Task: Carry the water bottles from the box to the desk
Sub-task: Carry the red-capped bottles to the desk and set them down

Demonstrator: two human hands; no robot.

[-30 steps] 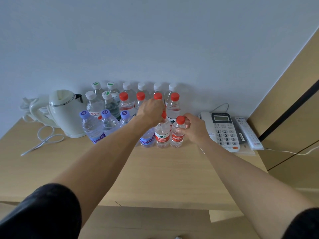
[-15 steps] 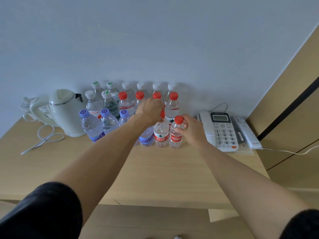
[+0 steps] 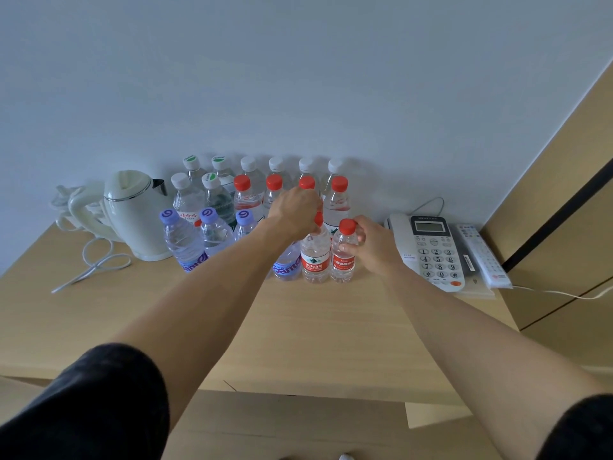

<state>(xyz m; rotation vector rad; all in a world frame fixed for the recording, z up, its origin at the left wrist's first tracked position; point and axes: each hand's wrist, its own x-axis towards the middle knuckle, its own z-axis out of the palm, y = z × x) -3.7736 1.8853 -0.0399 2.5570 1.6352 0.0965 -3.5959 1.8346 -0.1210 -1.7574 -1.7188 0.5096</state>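
The big wooden bench (image 3: 298,330) holds many water bottles in rows by the wall, next to a white kettle (image 3: 136,215) and a phone (image 3: 431,254). The left hand (image 3: 292,210) is curled round the top of one red-label bottle (image 3: 315,257), and the right hand (image 3: 371,247) wraps its fingers round the small bottle (image 3: 344,257) just beside it. Both bottles stand straight up on the bench at the front of the rows, so each hand only needs to let go.

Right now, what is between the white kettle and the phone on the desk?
In the head view, rows of water bottles stand between the kettle and the phone, with both hands gripping the front red-capped bottles.
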